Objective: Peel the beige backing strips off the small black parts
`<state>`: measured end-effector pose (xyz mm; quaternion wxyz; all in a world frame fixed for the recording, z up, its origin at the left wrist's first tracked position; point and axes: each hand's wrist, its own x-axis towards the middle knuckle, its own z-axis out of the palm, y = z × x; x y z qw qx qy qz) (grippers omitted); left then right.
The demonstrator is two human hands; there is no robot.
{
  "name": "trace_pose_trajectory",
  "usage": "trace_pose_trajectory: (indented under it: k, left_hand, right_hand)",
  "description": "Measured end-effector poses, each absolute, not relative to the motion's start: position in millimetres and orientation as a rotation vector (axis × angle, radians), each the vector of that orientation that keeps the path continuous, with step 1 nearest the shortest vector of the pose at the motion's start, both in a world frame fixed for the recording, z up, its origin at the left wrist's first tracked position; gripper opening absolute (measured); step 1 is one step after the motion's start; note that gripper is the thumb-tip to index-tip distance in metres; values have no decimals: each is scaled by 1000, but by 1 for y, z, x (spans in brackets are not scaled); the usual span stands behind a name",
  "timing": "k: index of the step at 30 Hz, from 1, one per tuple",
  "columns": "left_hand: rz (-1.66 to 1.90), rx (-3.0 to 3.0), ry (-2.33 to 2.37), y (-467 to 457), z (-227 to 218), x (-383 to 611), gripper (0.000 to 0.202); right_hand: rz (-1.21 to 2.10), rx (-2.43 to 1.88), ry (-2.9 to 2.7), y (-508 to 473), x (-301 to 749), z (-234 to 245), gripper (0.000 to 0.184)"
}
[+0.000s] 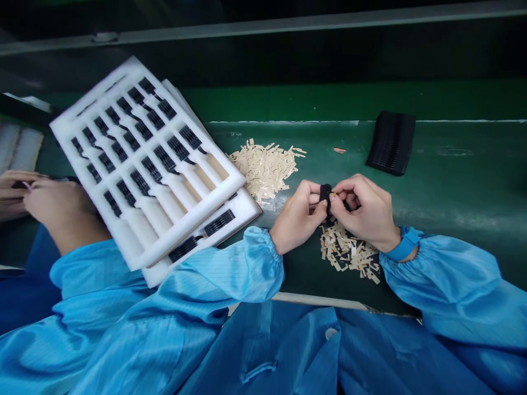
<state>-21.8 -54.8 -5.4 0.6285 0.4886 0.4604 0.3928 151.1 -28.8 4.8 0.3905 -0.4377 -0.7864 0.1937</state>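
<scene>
My left hand and my right hand meet above the green mat, both pinching a small black plastic part. A tiny yellow piece shows at my right fingertips, too small to identify. Just below my right hand lies a heap of beige strips, and some touch the heel of my left hand's side. A larger heap of similar strips lies beyond my left hand. The lower part of the black piece is hidden by my fingers.
Two stacked white foam trays with rows of black parts lie at left, tilted and overlapping. A black ribbed stack sits on the green mat at upper right. A co-worker's hands and blue sleeve are at far left.
</scene>
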Motion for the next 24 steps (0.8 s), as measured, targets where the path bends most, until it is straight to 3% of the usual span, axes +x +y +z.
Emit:
trace_pose_trajectory:
  k: [24]
  left_hand:
    - [947, 1274, 1208, -57, 2, -19, 14]
  right_hand:
    - [693, -1234, -1815, -33, 143, 7, 18]
